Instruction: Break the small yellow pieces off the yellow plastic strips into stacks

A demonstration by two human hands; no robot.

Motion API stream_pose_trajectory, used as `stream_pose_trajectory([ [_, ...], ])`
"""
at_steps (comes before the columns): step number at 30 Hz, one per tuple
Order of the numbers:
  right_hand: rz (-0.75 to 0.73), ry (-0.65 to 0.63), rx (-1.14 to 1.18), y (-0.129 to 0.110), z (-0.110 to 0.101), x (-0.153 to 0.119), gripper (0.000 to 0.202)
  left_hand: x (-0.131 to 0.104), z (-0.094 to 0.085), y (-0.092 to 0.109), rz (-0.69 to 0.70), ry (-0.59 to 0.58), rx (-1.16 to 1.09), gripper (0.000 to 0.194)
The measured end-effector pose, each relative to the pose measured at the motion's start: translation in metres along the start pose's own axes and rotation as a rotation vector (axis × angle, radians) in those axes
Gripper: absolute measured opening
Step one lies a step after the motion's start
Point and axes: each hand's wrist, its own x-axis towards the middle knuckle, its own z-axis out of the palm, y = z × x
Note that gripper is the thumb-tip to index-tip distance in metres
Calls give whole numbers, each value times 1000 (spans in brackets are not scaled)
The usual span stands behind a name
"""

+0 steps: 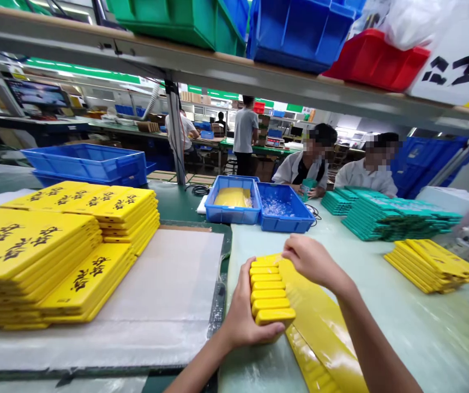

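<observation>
My left hand [245, 314] is wrapped around a stack of yellow flat cases [269, 295], held on edge with their rounded ends toward me. The thumb presses along the near case. At the stack's far right corner is my right hand [314, 259], its fingers curled together; whatever is between them is hidden. Beneath and right of the stack lie glossy yellow sheets [324, 322], on the pale green covered table. Left of my hands, tall piles of yellow cases with black lettering [95, 273] rest on white sheeting.
Beyond my hands stand a blue bin with yellow pieces [234, 215] and a blue bin with small clear pieces [287, 224]. Teal stacks [398, 213] and a smaller yellow pile [431, 267] lie right. A shelf [218, 68] crosses overhead. Two people in white sit opposite.
</observation>
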Motion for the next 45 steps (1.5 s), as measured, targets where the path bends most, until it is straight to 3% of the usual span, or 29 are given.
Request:
stream_pose_trajectory([
  [4, -36, 121, 256, -5, -11, -14, 15, 1, -1, -1, -4, 1, 20, 125],
  [8, -134, -60, 411, -22, 8, -15, 11, 3, -1, -1, -19, -4, 21, 124],
  [11, -132, -113, 264, -7, 9, -12, 12, 3, -1, 0, -17, -5, 36, 124],
  [14, -38, -12, 118, 22, -4, -9, 15, 2, -1, 1, -3, -5, 45, 125],
  [17, -12, 88, 295, 33, -7, -7, 11, 2, -1, 1, -4, -1, 46, 125],
  [19, -82, 10, 467, 28, 2, -8, 9, 3, -1, 2, -11, -5, 45, 124],
  [22, -124, -26, 475, 23, 14, -4, 11, 4, -2, 2, -17, -10, 42, 124],
  [25, -55, 126, 384, 40, 11, 22, 12, 3, -2, 0, -11, -6, 36, 125],
  [29, 103, 277, 332, 81, -4, 101, 14, 1, -2, -5, -11, 7, 23, 126],
  [32, 243, 289, 295, 106, -2, 158, 26, 0, -3, -7, -21, 3, 27, 128],
  [34, 332, 256, 283, 118, 7, 179, 31, 0, -5, -7, -33, 5, 48, 129],
  [39, 410, 158, 328, 134, 29, 187, 30, -1, -5, -5, -54, 9, 67, 134],
  [45, 372, 140, 410, 132, 19, 179, 34, 1, -5, -8, -64, 20, 68, 137],
])
